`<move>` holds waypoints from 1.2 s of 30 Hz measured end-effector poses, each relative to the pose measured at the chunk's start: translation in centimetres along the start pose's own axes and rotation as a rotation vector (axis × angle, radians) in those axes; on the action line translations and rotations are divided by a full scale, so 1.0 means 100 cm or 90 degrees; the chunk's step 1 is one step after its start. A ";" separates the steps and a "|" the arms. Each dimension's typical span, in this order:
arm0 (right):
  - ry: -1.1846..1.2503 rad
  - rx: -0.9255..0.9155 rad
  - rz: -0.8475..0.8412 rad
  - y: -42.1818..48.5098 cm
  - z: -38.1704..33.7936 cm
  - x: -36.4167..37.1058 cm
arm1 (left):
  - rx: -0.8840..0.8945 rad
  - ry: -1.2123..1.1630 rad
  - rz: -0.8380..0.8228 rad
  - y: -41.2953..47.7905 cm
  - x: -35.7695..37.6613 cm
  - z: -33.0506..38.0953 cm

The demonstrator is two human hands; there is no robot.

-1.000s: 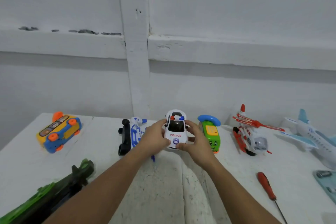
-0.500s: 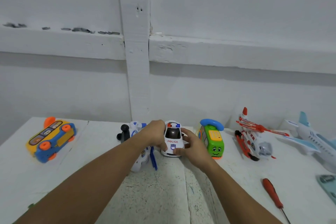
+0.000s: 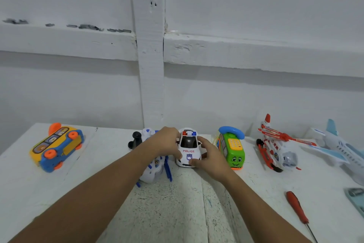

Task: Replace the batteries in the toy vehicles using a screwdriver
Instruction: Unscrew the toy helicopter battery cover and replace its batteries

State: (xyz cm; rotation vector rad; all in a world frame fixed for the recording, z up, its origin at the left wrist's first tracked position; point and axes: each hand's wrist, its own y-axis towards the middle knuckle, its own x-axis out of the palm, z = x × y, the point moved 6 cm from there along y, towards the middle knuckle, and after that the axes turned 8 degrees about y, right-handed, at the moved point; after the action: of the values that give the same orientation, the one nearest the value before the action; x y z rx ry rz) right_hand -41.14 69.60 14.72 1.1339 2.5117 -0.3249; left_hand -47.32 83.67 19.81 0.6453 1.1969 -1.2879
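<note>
A white toy police car (image 3: 188, 148) stands on its wheels on the white table (image 3: 102, 166), nose toward me. My left hand (image 3: 167, 142) grips its left side and my right hand (image 3: 210, 158) grips its right side and front corner. A red-handled screwdriver (image 3: 297, 207) lies on the table at the lower right, apart from both hands.
A yellow and blue toy bus (image 3: 57, 148) lies far left. A white and blue toy (image 3: 151, 166) sits partly under my left forearm. Right of the car stand a green phone toy (image 3: 232, 148), a red and white helicopter (image 3: 275, 148) and a pale blue plane (image 3: 338, 148). A wall rises behind.
Both hands have carried the police car a little farther from me toward the wall and set it in the row of toys. The view has tilted upward.
</note>
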 end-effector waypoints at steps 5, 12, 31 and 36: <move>-0.177 -0.068 0.025 -0.006 -0.015 -0.001 | -0.023 0.002 0.069 -0.019 -0.008 -0.018; -0.503 -0.214 0.052 -0.014 -0.052 0.019 | -0.118 0.074 0.189 -0.057 -0.013 -0.059; 0.136 0.095 -0.093 -0.018 -0.061 0.099 | -0.227 -0.602 0.329 -0.113 0.046 -0.081; 0.201 0.098 -0.079 -0.031 -0.064 0.092 | -0.212 -0.631 0.396 -0.130 0.052 -0.076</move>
State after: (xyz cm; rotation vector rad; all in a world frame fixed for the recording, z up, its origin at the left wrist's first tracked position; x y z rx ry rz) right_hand -50.56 76.05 16.86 1.1678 2.8839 -0.4052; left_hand -62.62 85.60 15.79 0.0572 0.3114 -0.6759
